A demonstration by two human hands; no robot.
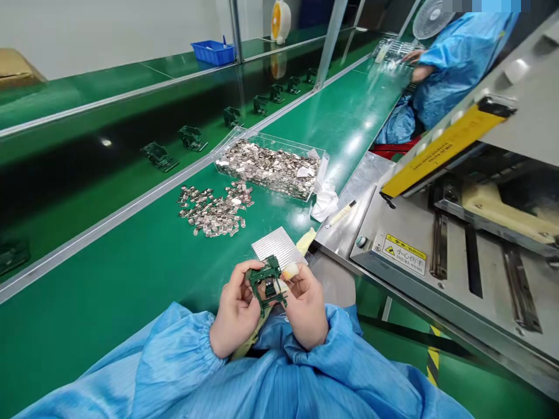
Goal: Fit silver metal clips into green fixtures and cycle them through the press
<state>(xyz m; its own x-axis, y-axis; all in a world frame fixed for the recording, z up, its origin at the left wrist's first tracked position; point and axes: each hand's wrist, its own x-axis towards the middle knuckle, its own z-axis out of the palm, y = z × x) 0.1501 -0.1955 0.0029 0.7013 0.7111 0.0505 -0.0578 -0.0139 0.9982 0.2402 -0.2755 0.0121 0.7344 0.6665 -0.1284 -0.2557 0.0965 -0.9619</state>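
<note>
A small dark green plastic frame (pixel 271 269) with a black piece in its middle is between my hands, above the near edge of the green bench (pixel 183 273). My left hand (pixel 238 311) pinches its left side with thumb and fingers. On the opposite side, my right hand (pixel 308 308) is closed on the frame too; a whitish cover is on one fingertip. Whether this hand also holds a small piece is hidden. Just beyond the frame lies a grey ribbed pad (pixel 275 241). Farther off, a loose pile of small metal pieces (pixel 218 212) is spread on the bench.
A clear tray (pixel 322 174) full of metal pieces stands behind the pile. Several green frames (pixel 159 156) sit on the dark conveyor (pixel 87 169) at left. A metal machine (pixel 388 233) with a yellow bar (pixel 445 148) flanks the right. A co-worker's blue sleeve (pixel 454 46) is beyond.
</note>
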